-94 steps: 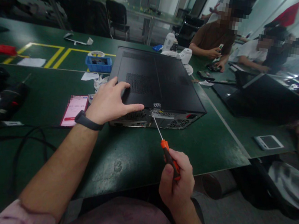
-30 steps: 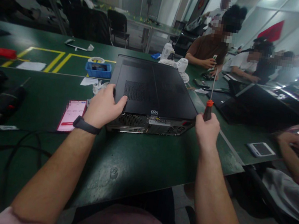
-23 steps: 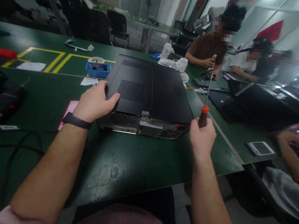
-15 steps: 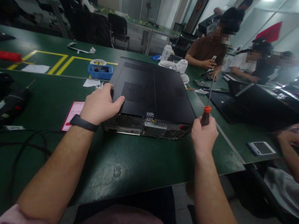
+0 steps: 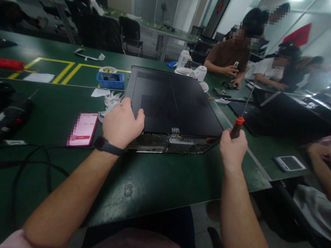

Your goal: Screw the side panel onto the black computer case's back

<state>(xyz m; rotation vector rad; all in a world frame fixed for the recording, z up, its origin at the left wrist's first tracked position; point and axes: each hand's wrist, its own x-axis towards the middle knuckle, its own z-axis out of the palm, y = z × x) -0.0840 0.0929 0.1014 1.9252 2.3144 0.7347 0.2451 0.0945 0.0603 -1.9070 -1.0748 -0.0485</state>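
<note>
A black computer case (image 5: 176, 96) lies flat on the green table, its vented back panel towards me. My left hand (image 5: 123, 122) grips its near left edge, thumb on the top and the other fingers partly hidden down the side. In my right hand (image 5: 233, 148) is a screwdriver (image 5: 237, 127) with an orange and dark handle, its shaft pointing up and away. That hand is closed round the handle and rests against the near right corner of the case. Crumpled white gloves (image 5: 113, 100) lie beside the case, just past my left hand.
Left of the case are a phone (image 5: 84, 129) with a pink screen, a blue bin (image 5: 110, 79), black cables (image 5: 27, 161) and a power drill (image 5: 7, 117). White fans (image 5: 189, 70) stand behind it. Laptops (image 5: 297, 114) and another phone (image 5: 289, 163) lie to the right, where co-workers sit.
The computer case has turned slightly, its near end shifting right. Both my hands have moved right with it, and the screwdriver now leans further right.
</note>
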